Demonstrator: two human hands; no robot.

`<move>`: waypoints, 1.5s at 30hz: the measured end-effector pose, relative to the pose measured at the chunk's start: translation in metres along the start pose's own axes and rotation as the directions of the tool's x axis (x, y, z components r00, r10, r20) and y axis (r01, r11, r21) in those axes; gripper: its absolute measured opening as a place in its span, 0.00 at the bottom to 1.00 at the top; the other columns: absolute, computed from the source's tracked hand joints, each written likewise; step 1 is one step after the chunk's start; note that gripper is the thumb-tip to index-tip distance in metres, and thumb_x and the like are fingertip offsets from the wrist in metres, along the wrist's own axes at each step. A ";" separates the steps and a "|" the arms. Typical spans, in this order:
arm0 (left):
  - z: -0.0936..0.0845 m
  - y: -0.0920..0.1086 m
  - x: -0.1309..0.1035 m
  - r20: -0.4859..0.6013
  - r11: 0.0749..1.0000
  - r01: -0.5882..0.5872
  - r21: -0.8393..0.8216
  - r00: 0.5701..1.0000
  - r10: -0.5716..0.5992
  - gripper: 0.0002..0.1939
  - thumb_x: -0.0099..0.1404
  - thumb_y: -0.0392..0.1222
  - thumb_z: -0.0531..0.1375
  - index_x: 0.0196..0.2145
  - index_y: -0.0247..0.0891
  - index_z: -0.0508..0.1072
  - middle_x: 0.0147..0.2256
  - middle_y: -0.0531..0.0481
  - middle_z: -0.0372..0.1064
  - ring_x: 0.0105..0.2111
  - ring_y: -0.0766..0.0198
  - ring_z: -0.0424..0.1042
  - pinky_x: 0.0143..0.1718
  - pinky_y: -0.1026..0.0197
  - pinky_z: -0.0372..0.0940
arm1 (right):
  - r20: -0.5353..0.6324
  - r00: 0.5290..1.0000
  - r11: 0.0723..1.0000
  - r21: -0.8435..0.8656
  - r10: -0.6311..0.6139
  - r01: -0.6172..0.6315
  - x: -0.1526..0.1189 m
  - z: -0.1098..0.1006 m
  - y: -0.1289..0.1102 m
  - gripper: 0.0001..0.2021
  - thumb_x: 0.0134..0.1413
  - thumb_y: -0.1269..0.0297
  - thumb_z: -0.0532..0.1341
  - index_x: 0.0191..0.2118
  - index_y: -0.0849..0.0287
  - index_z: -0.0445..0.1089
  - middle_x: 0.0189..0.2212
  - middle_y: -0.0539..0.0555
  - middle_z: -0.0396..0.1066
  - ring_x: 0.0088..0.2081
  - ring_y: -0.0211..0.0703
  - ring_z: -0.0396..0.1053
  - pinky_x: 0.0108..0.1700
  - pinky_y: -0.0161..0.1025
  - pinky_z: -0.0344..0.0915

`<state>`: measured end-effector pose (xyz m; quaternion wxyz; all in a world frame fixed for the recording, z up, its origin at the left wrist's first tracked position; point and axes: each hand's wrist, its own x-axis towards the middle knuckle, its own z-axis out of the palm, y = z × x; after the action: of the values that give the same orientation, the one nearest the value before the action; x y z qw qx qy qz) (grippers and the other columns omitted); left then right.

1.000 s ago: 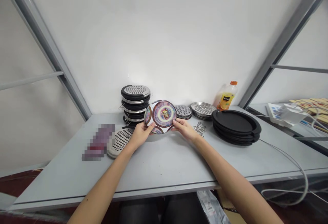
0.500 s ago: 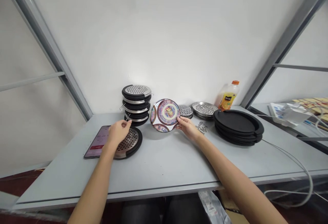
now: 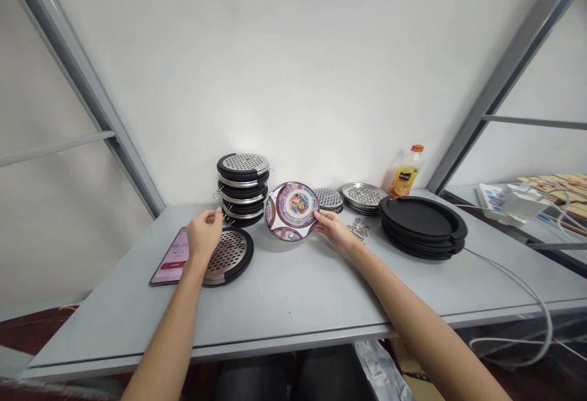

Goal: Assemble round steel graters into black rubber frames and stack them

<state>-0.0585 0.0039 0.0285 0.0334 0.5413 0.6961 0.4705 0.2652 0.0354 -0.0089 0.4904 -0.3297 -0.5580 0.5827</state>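
Observation:
A thin round disc (image 3: pixel 290 211) with a colourful printed face stands tilted above the table. My right hand (image 3: pixel 331 227) pinches its right edge. My left hand (image 3: pixel 203 233) is closed, thumb against fingers; whatever is between the fingertips, if anything, is too small to make out. It hovers over the left side of a perforated metal plate with a black rim (image 3: pixel 229 255), partly covering it. Just behind stands a stack of similar black-rimmed perforated plates (image 3: pixel 243 188), with small wire hooks sticking out of its sides.
A phone-like tablet (image 3: pixel 170 261) lies at the left. Farther right are small perforated discs (image 3: pixel 328 198), metal plates (image 3: pixel 364 195), small metal hooks (image 3: pixel 359 228), a stack of black round rims (image 3: pixel 424 230) and a juice bottle (image 3: pixel 406 173). A white cable (image 3: pixel 518 280) trails over the right side.
My left hand has drawn back left from the stack, uncovering more of the perforated plate. The tablet's screen now looks brighter. The printed disc, still in my right hand, has shifted slightly left and down.

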 end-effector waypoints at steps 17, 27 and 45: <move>0.056 0.078 -0.040 0.301 0.695 -0.050 -0.717 0.878 0.373 0.18 0.61 0.50 0.61 0.43 0.34 0.74 0.32 0.49 0.75 0.31 0.62 0.75 0.35 0.62 0.71 | 0.072 0.996 0.996 0.078 -0.052 0.047 -0.003 0.004 0.003 0.18 0.49 0.51 0.66 0.43 0.56 0.73 0.40 0.55 0.75 0.40 0.43 0.71 0.44 0.40 0.66; 0.059 0.067 -0.045 0.367 0.572 0.110 -0.813 0.859 0.357 0.35 0.56 0.51 0.66 0.58 0.36 0.61 0.56 0.38 0.63 0.53 0.53 0.67 0.55 0.52 0.63 | 0.003 0.957 0.921 -0.270 -0.291 0.281 -0.009 0.004 -0.010 0.16 0.49 0.57 0.67 0.43 0.55 0.75 0.42 0.54 0.76 0.45 0.51 0.72 0.52 0.50 0.65; 0.058 0.055 -0.047 0.341 0.538 -0.015 -0.843 0.759 0.555 0.66 0.42 0.48 0.74 0.67 0.42 0.36 0.65 0.36 0.45 0.65 0.45 0.45 0.65 0.44 0.39 | 0.072 0.694 0.436 -0.731 -0.716 0.525 -0.017 0.015 -0.002 0.19 0.58 0.72 0.56 0.53 0.51 0.71 0.56 0.56 0.67 0.56 0.48 0.66 0.58 0.49 0.64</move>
<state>0.0325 0.0010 0.0127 0.3984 0.6929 0.2588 0.5424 0.2567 0.0142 -0.0069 0.5712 -0.3296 -0.7499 0.0527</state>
